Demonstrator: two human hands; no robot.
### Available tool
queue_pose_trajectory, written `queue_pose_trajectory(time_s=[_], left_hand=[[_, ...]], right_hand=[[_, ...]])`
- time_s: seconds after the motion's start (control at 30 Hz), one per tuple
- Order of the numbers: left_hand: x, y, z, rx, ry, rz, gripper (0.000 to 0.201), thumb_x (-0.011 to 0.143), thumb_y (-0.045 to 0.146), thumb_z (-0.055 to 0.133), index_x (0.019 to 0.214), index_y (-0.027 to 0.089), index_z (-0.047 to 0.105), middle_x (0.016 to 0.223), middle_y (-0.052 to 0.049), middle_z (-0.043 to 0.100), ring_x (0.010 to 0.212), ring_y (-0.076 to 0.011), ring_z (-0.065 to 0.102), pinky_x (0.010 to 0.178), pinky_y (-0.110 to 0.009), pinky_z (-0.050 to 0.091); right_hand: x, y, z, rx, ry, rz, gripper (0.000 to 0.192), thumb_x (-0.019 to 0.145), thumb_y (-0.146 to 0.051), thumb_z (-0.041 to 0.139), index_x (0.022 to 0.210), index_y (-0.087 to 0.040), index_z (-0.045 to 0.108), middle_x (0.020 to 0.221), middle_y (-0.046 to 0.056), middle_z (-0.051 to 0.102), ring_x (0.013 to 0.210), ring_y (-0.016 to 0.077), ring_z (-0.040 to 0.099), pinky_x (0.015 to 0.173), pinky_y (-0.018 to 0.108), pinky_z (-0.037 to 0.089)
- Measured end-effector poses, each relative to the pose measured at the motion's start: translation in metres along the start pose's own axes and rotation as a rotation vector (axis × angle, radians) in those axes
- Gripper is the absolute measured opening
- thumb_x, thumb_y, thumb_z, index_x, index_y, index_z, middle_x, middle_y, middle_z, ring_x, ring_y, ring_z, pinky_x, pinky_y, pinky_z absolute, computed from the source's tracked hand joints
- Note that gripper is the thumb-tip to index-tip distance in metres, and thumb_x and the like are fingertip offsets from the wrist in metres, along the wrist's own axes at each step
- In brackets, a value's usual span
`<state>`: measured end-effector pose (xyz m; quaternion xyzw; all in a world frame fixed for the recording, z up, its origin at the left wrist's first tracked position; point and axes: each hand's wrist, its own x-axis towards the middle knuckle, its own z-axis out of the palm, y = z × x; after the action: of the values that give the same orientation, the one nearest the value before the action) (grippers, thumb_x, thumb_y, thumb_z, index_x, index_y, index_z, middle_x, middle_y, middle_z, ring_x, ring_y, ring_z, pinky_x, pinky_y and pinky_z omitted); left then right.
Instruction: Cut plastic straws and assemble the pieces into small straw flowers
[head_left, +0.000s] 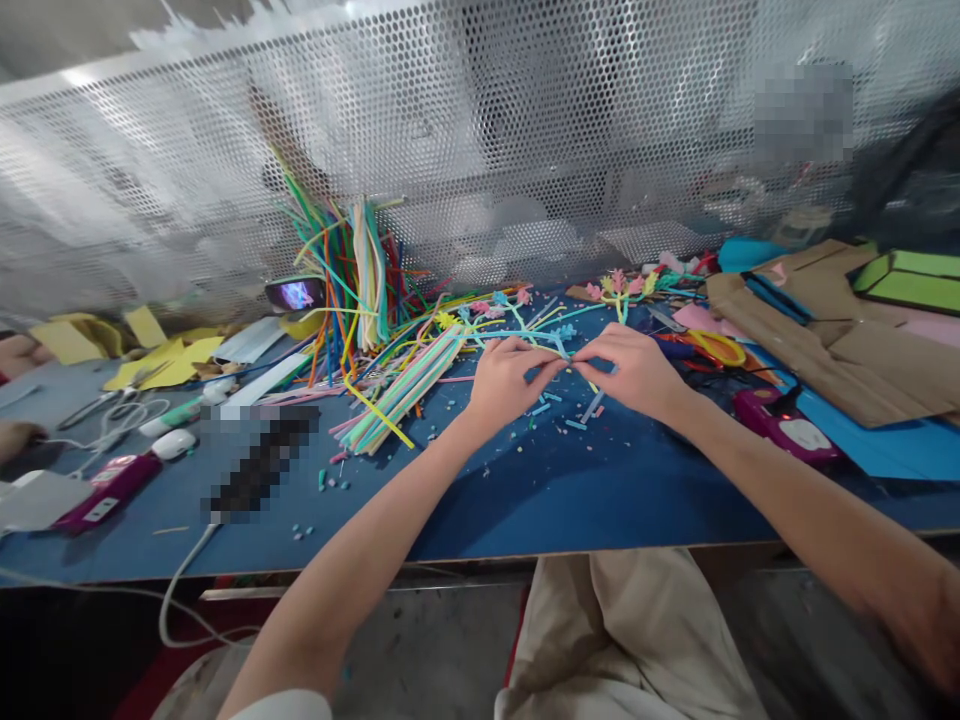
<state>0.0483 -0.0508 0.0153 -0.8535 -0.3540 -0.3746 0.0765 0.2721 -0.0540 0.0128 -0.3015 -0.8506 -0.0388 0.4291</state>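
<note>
Forearms reach from the near edge of the table (600, 510) to its middle, where the left hand (504, 385) and right hand (637, 372) meet, each grip pinched shut on one end of a thin pipe-cleaner piece (571, 366) held just above the blue top. It looks light, soft and easily bent, best held by fingertips close to the spot being worked. Short cut bits (555, 405) lie scattered beneath. Toward the far edge lies a sheaf of coloured stems (397, 390), and yellow-handled scissors (716, 347) sit just right of the hands.
</note>
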Motion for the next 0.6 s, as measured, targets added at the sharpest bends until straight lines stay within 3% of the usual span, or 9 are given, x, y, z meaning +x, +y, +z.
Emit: queue_pose_trajectory(time_s=[0.2, 0.4, 0.5, 0.6], left_hand=[[0.003, 0.009, -0.003, -0.294, -0.072, -0.13, 0.038, 0.099, 0.043, 0.052, 0.076, 0.021, 0.074, 0.075, -0.001, 0.074, 0.071, -0.0142, 0.063, 0.076, -0.03, 0.048], [0.006, 0.013, -0.003, -0.733, -0.193, -0.35, 0.043, 0.097, 0.052, 0.052, 0.078, 0.017, 0.069, 0.065, 0.0, 0.067, 0.061, -0.0122, 0.059, 0.062, -0.025, 0.047], [0.007, 0.013, -0.004, -0.778, -0.228, -0.35, 0.043, 0.096, 0.053, 0.053, 0.079, 0.017, 0.068, 0.065, 0.0, 0.066, 0.059, -0.0116, 0.057, 0.059, -0.024, 0.045], [0.008, 0.013, -0.008, -0.689, -0.219, -0.281, 0.043, 0.097, 0.053, 0.051, 0.081, 0.017, 0.068, 0.07, -0.002, 0.07, 0.06, -0.0114, 0.055, 0.057, -0.024, 0.042]], right_hand=[[0.002, -0.004, -0.004, -0.095, -0.065, -0.106, 0.017, 0.095, -0.023, 0.057, 0.098, -0.023, 0.073, 0.092, 0.006, 0.075, 0.09, 0.0239, 0.06, 0.086, 0.043, 0.05], [-0.003, -0.004, -0.011, -0.178, -0.076, -0.197, 0.021, 0.097, -0.025, 0.055, 0.109, -0.025, 0.072, 0.101, 0.006, 0.075, 0.093, 0.0237, 0.061, 0.085, 0.043, 0.05], [-0.005, -0.002, -0.013, -0.165, -0.07, -0.186, 0.022, 0.098, -0.028, 0.056, 0.112, -0.027, 0.072, 0.104, 0.006, 0.075, 0.096, 0.0243, 0.063, 0.087, 0.044, 0.051], [-0.004, -0.001, -0.015, -0.102, -0.059, -0.168, 0.024, 0.097, -0.028, 0.057, 0.116, -0.029, 0.071, 0.108, 0.005, 0.075, 0.098, 0.0242, 0.064, 0.089, 0.045, 0.052]])
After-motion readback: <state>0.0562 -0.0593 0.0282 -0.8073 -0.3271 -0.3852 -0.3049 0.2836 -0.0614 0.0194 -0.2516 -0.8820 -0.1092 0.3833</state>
